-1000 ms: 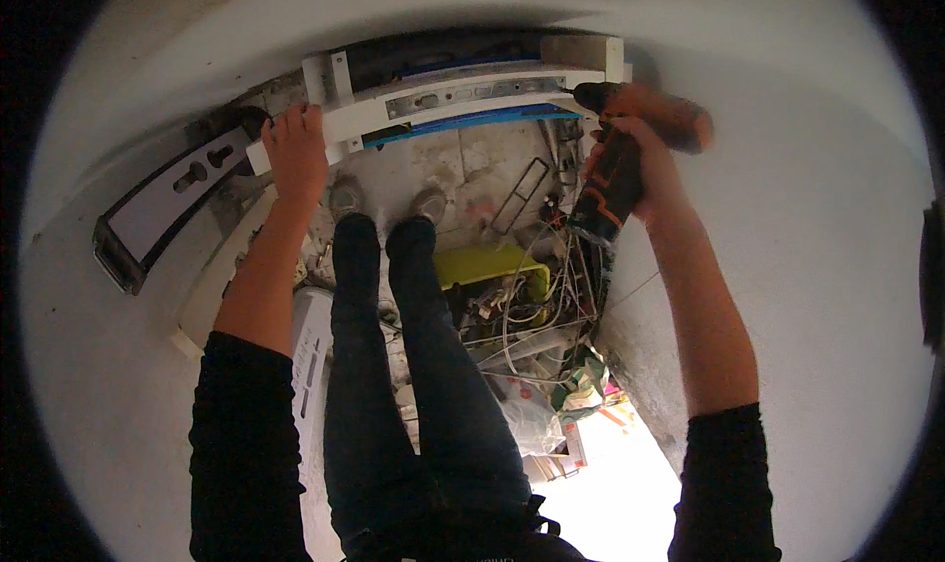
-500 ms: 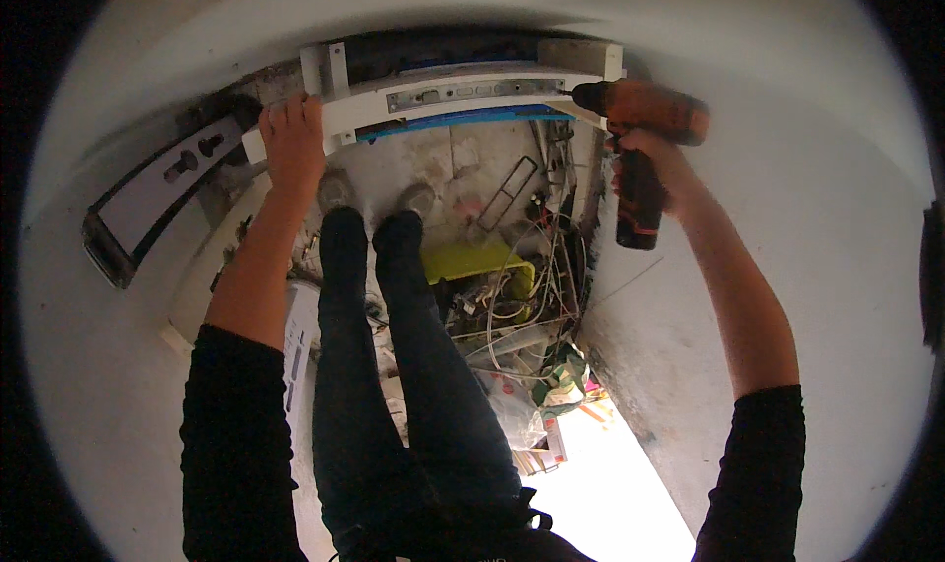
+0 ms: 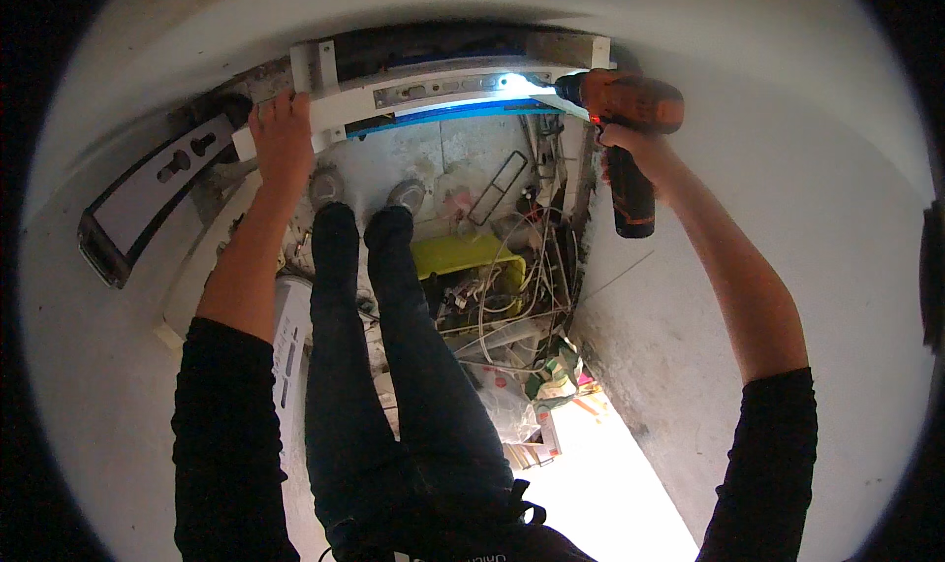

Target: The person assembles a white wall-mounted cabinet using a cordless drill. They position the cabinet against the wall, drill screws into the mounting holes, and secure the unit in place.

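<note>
My right hand (image 3: 630, 149) is clamped on one orange cordless drill (image 3: 630, 119), its bit against one white bracket (image 3: 433, 94); my left hand (image 3: 281, 134) clasps the bracket's left end.

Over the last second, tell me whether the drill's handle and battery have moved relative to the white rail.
Yes. The orange drill kept its nose at the white rail, but its handle and battery swung from slanting down-left toward the legs to hanging nearly straight down in the right hand.

The orange-and-black plastic cordless drill (image 3: 630, 119) looked matt, with a rubbery black grip. The long white painted bracket (image 3: 433, 94) looked smooth, its inset grey metal strip dull. The white plastered wall (image 3: 748, 168) was rough and matt, and the yellow plastic crate (image 3: 463, 257) was glossy.
</note>
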A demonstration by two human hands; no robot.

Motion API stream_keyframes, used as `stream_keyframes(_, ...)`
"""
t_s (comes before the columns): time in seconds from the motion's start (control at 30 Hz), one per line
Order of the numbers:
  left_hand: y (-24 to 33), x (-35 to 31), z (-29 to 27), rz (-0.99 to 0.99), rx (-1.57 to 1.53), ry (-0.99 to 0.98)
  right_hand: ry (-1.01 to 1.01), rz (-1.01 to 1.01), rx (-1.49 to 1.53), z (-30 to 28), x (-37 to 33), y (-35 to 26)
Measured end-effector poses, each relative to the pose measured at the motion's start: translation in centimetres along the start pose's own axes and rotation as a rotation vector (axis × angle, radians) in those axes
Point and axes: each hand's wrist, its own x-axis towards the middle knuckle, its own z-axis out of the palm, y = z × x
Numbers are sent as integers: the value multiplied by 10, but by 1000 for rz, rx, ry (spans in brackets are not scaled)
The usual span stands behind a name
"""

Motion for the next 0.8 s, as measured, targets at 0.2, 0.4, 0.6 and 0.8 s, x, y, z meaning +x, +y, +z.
stream_keyframes(0.2,4,1,-5,-16,-7,17,28,59,88,-5,1,1)
stream_keyframes(0.4,2,5,-6,-13,40,-18,-5,-29,58,-5,0,4)
stream_keyframes(0.6,0,5,-5,10,-6,27,3,8,66,-5,-2,1)
stream_keyframes(0.8,0,4,-3,3,17,4,-9,-2,94,-8,-3,7)
